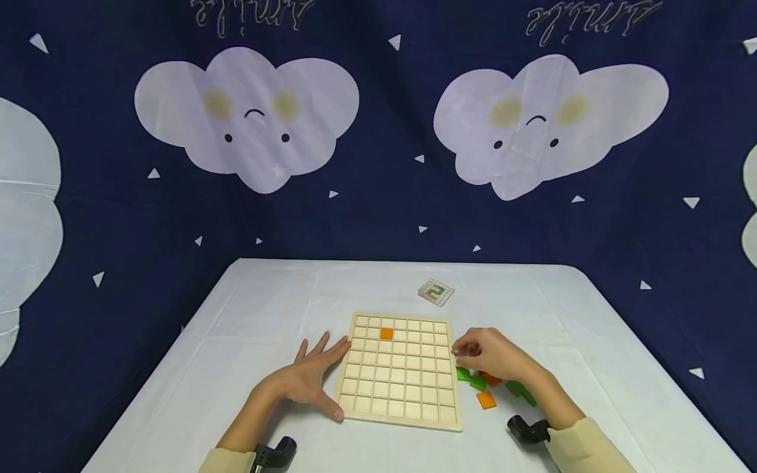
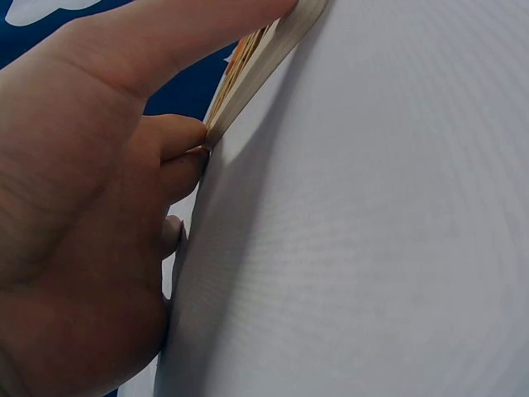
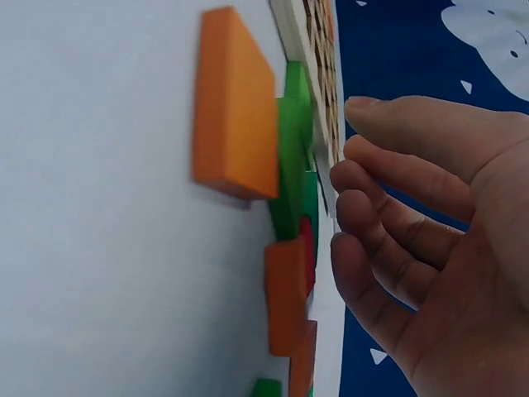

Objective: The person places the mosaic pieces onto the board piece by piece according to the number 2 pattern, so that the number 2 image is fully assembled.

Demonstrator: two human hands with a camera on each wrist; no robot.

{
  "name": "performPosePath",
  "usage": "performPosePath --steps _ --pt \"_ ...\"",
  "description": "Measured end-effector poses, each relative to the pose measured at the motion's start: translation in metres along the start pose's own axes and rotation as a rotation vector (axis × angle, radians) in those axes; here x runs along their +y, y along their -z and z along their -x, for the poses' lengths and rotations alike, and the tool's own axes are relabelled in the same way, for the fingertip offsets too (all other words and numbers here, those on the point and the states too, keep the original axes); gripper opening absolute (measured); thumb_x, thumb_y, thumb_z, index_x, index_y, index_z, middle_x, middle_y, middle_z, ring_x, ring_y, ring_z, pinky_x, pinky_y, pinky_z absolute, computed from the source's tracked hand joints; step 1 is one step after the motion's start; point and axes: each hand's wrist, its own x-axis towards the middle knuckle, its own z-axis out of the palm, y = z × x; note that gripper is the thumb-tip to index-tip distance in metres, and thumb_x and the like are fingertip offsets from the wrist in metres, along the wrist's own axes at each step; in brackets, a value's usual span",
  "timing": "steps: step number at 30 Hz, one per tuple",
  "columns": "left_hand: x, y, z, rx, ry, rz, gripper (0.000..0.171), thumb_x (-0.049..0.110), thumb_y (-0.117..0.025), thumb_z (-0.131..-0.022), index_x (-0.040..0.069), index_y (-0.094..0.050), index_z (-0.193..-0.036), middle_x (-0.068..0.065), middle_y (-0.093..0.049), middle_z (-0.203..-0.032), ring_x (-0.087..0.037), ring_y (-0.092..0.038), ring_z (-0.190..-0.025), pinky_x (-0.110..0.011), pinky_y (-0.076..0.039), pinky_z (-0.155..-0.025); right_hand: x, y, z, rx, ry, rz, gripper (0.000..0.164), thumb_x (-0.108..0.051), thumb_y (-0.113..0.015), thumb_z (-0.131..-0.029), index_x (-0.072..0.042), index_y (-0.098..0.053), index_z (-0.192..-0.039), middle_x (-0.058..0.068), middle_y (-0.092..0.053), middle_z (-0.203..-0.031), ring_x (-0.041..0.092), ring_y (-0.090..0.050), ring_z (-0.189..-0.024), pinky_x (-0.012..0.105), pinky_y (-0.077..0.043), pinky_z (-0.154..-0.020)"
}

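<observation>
A light wooden grid board (image 1: 397, 368) lies on the table, with one orange square tile (image 1: 387, 334) in a cell near its far edge. My left hand (image 1: 310, 376) spreads its fingers along the board's left side; thumb and fingertips touch the rim, as the left wrist view also shows. Beside the right rim, my right hand (image 1: 489, 349) hovers above loose tiles, fingers loosely bent. In the right wrist view there is a gap between its thumb and fingers, and no tile shows there. Under and near this hand lie green tiles (image 1: 478, 382) and an orange tile (image 1: 487, 400).
Behind the board lies a small pattern card (image 1: 436, 292) with a printed grid. The white-covered table (image 1: 284, 295) ends at a dark blue cloth (image 1: 378, 223) printed with clouds. More green tiles (image 1: 520, 392) lie close to the right wrist.
</observation>
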Motion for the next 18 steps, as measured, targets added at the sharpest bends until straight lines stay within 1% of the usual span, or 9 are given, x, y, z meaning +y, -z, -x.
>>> performPosePath --steps 5,10,15,18 --pt "0.002 -0.001 -0.001 -0.008 -0.005 -0.007 0.135 0.07 -0.081 -0.047 0.017 -0.021 -0.155 0.002 -0.013 -0.16 -0.031 0.004 -0.145 -0.058 0.012 -0.11 0.002 -0.001 0.008 -0.029 0.017 -0.012 0.023 -0.027 -0.075 -0.085 -0.016 -0.074 -0.105 -0.012 -0.062 -0.089 0.01 -0.056 -0.074 0.026 -0.051 -0.062" --pt "0.002 0.0 -0.002 -0.006 -0.002 -0.001 0.135 0.069 -0.082 -0.046 0.017 -0.02 -0.155 0.003 -0.012 -0.16 -0.031 0.005 -0.145 -0.058 0.012 -0.11 0.002 -0.001 0.013 -0.061 0.018 -0.044 0.024 -0.031 -0.077 -0.082 -0.018 -0.073 -0.103 -0.01 -0.062 -0.091 0.01 -0.056 -0.073 0.027 -0.052 -0.059" --pt "0.001 0.001 -0.001 -0.001 -0.005 0.007 0.135 0.068 -0.083 -0.046 0.016 -0.021 -0.155 0.002 -0.014 -0.16 -0.031 0.004 -0.145 -0.059 0.012 -0.11 0.0 -0.002 0.013 -0.076 0.0 -0.019 0.024 -0.033 -0.08 -0.078 -0.021 -0.072 -0.097 -0.01 -0.061 -0.085 0.011 -0.055 -0.073 0.026 -0.05 -0.061" --pt "0.001 0.001 0.0 -0.003 -0.004 0.008 0.135 0.068 -0.083 -0.046 0.016 -0.021 -0.155 0.002 -0.014 -0.16 -0.031 0.005 -0.145 -0.059 0.012 -0.11 -0.001 -0.002 0.013 -0.083 -0.011 0.001 0.026 -0.032 -0.082 -0.076 -0.02 -0.071 -0.096 -0.009 -0.06 -0.084 0.011 -0.054 -0.073 0.026 -0.049 -0.062"
